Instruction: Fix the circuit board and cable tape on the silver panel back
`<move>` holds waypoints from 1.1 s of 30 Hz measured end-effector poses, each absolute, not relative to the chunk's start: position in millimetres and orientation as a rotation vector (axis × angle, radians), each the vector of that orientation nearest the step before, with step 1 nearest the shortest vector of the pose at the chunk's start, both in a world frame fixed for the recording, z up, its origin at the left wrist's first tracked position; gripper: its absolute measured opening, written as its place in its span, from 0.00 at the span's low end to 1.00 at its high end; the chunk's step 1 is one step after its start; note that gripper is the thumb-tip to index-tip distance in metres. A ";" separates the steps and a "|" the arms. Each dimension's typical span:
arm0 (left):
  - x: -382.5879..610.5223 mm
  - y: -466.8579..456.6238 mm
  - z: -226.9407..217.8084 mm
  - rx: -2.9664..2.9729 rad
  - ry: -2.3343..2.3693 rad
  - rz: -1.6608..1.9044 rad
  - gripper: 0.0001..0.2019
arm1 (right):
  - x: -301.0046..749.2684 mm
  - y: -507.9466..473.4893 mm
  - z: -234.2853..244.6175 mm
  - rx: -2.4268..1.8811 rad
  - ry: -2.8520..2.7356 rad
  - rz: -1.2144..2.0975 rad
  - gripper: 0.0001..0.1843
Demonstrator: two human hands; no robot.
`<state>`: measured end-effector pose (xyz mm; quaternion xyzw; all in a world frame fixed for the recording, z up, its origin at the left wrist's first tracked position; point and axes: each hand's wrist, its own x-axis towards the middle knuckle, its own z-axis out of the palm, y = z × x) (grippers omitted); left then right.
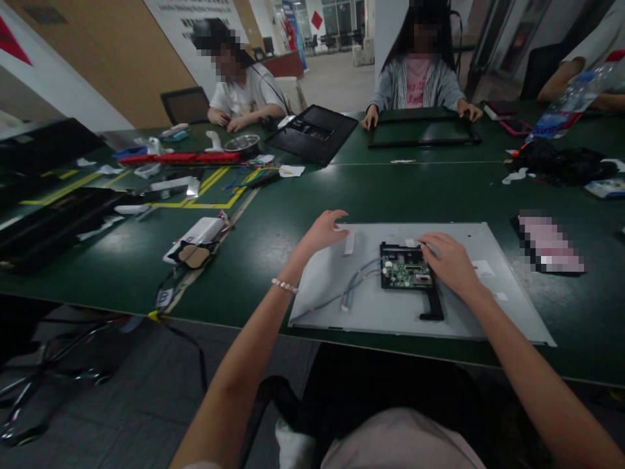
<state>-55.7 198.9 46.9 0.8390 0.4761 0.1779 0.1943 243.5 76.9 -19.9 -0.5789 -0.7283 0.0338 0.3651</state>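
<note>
A pale grey flat panel [322, 286], like the back of a display, lies on the table in front of me. On it is a green circuit board [407, 275] in a black plastic bracket [432, 305]. Grey cables [359, 280] run left from the board. My right hand [449, 260] is at the bracket's upper right corner with its fingers pinched; a small slim greyish thing shows at the fingertips, too small to name. Over the panel's upper left edge is my left hand [325, 233], its fingers curved apart, holding nothing, near a white strip of tape [349, 243].
A taped white bundle with cables [198, 242] lies left. A phone [551, 242] is right of the panel. Across the table are a black laptop-like cover [317, 133], a person holding a black frame [424, 142], another seated person [241, 88] and a bottle [569, 107].
</note>
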 end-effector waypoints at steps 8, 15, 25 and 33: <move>-53.8 206.7 20.6 2.407 1.299 0.424 0.13 | 248.1 73.1 -15.5 -1.491 -1.783 0.061 0.15; -63.9 184.7 48.6 2.191 1.242 0.686 0.09 | 249.2 69.7 -7.0 -1.475 -1.747 0.059 0.15; -67.2 102.9 40.5 1.940 1.275 0.720 0.08 | 181.3 7.9 28.1 -1.348 -1.955 0.182 0.21; -57.8 95.9 20.7 2.014 1.346 0.672 0.08 | 114.1 -19.2 13.9 -1.339 -2.365 0.177 0.26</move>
